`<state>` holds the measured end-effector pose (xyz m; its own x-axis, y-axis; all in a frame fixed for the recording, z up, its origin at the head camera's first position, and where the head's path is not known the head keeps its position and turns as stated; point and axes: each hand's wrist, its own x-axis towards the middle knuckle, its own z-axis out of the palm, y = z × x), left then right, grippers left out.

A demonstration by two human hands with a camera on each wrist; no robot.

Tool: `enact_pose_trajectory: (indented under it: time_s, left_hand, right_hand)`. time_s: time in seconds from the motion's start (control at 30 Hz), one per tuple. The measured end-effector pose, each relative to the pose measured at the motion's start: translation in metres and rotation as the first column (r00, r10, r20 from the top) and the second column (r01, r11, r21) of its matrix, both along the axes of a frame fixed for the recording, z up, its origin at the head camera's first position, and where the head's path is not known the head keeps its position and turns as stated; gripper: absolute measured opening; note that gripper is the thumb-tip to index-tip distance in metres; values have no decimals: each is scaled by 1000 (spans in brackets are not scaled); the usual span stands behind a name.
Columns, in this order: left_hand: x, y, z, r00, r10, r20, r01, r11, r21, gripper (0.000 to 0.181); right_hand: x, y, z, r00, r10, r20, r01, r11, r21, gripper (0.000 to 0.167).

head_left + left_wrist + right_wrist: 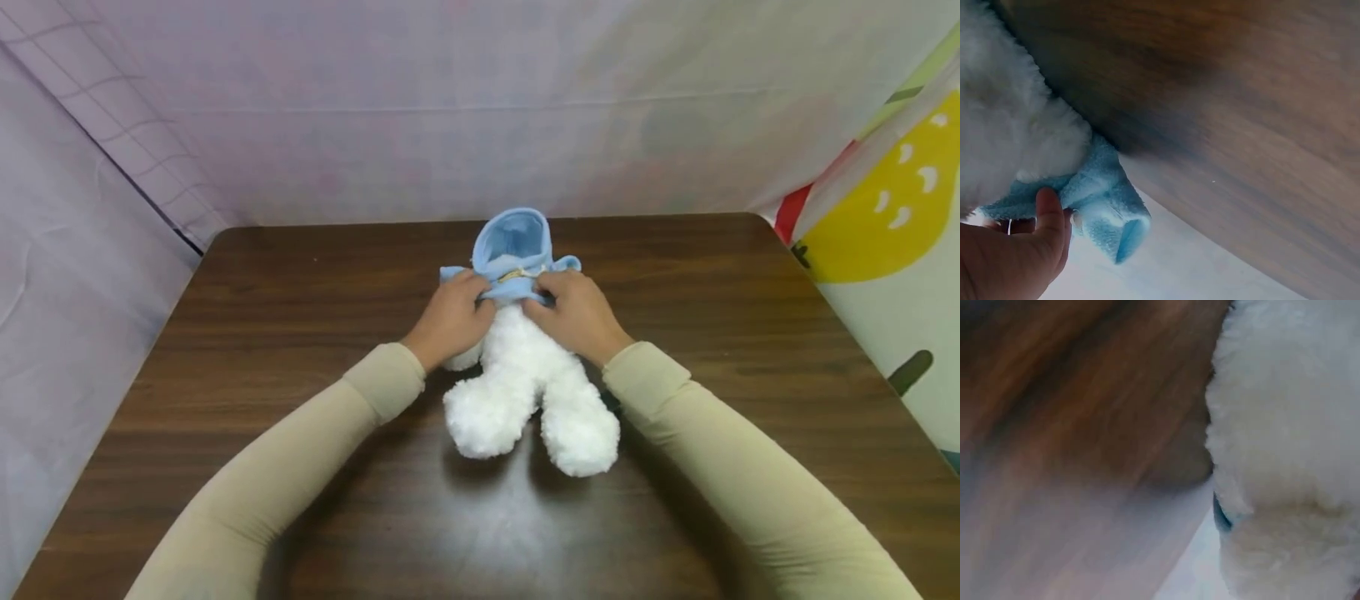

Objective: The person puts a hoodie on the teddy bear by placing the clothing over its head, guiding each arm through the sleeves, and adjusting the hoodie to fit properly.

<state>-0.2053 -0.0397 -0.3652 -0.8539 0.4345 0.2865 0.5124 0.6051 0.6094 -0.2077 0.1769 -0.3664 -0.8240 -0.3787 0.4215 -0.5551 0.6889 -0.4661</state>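
Note:
A white fluffy plush toy (528, 354) lies on the brown wooden table, its two legs toward me. Light blue fleece clothing (517, 237) covers its upper end, with a round opening at the far side and a small yellowish-white detail in front. My left hand (452, 321) pinches the cloth's lower edge on the left, thumb on top; the left wrist view shows this grip on the blue cloth (1107, 197). On the right, my right hand (577, 315) grips the same edge. White fur (1291, 412) fills the right wrist view's right side. The toy's head cannot be made out.
The wooden table (300, 333) extends around the toy on all sides. A pale curtain (450, 108) hangs behind its far edge, and a printed cloth with a yellow shape (885, 200) hangs at the right.

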Motion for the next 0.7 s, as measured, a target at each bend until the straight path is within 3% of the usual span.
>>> enact_pose_trajectory:
  time_s: [0.13,0.23,0.33,0.5,0.7]
  left_hand:
    - [0,-5,1,998,-9,55,9,1000,-5,21]
    - [2,-7,1,998,-11,61,14,999,-50,17]
    - [5,-8,0,1000,30,-7,-30,993,-111,26]
    - [11,-7,1,988,57,-145,-77,987,-143,32]
    - [13,-7,1,989,55,-135,-76,985,-157,42]
  right_hand:
    - [6,2,8,994,44,99,-53,994,96,18]
    - [10,4,13,981,86,172,-114,981,160,32]
    - [11,6,13,973,122,198,-159,969,188,44]
    - [8,5,11,972,134,196,-167,971,168,45]
    - [7,4,12,967,139,215,-172,975,143,46]
